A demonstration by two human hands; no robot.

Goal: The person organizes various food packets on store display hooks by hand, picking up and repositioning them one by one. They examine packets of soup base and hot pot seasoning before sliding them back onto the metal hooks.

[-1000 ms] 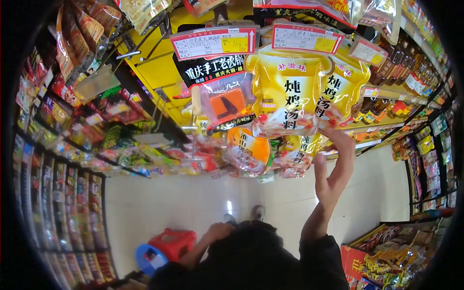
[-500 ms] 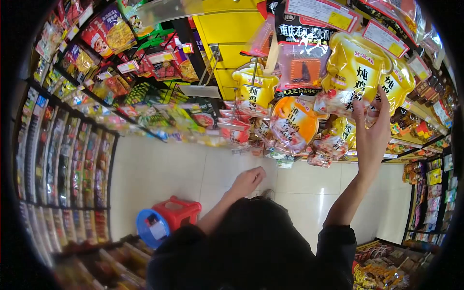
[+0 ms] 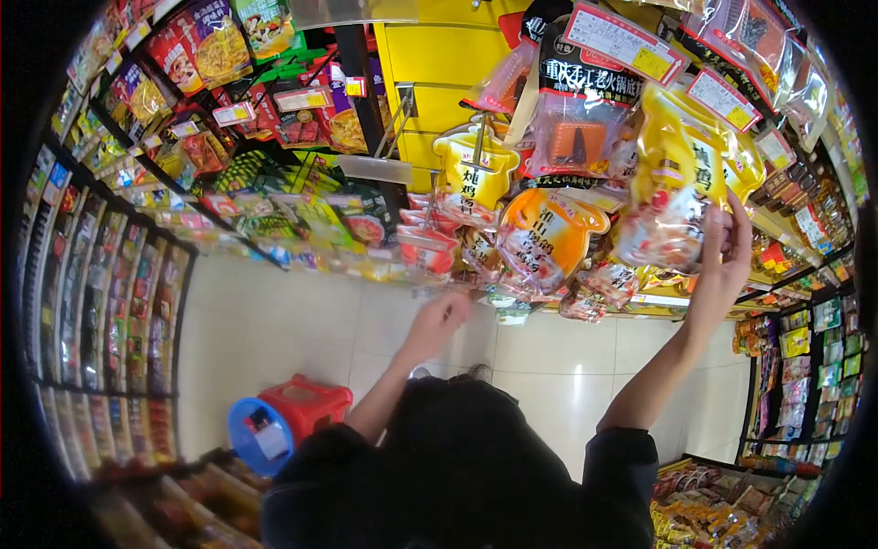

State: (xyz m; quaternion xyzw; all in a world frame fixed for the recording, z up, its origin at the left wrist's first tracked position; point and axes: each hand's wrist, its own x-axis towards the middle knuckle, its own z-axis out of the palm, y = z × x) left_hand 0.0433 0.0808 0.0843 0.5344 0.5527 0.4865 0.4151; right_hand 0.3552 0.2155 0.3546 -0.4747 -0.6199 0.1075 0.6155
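My right hand [image 3: 727,252] grips the lower right edge of a yellow pouch [image 3: 672,192] with dark characters, at the hanging display. Left of that pouch hang a black hotpot packet [image 3: 578,114] and an orange pouch [image 3: 546,240]. Another yellow pouch [image 3: 474,174] hangs farther left on a hook. My left hand [image 3: 437,322] is over the floor below the display, its fingers curled and blurred; whether it holds anything cannot be made out.
A red stool [image 3: 306,403] and a blue bucket [image 3: 261,436] with something inside stand on the tiled floor [image 3: 558,357] at lower left. Packed shelves [image 3: 110,302] line the left side. Metal hooks and price tags [image 3: 625,44] stick out from the display.
The yellow pouch has tilted and shifted slightly down with my right hand. My left hand has moved left and a little up. The whole view has shifted slightly.
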